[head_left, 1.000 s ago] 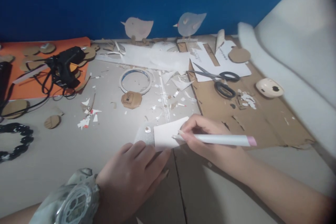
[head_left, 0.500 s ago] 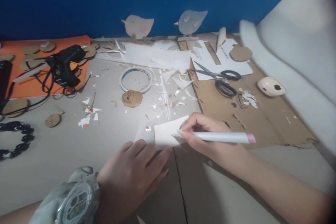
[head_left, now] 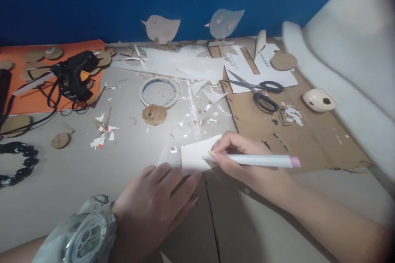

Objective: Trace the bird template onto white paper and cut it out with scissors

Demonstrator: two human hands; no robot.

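Observation:
A small white card (head_left: 196, 156) lies on the cardboard-covered table (head_left: 77, 176), with a silvery glitter piece (head_left: 169, 157) tucked under its left end. My left hand (head_left: 154, 209) lies flat with its fingers stretched out, pressing down the near edge of the card and glitter piece; a grey watch sits on its wrist. My right hand (head_left: 243, 160) pinches a white pencil with a pink eraser (head_left: 262, 160), and the pencil's tip rests on the card's right side.
A tape ring (head_left: 159, 92) and a brown cardboard tag (head_left: 154, 114) lie beyond the card among paper scraps. Black scissors (head_left: 259, 92) rest on brown cardboard to the right. A black glue gun (head_left: 75, 72) sits on orange paper. Two paper birds (head_left: 224, 22) stand against the blue wall.
Both hands stay in place on the card; the pencil tip has shifted only slightly. The view has tilted a little.

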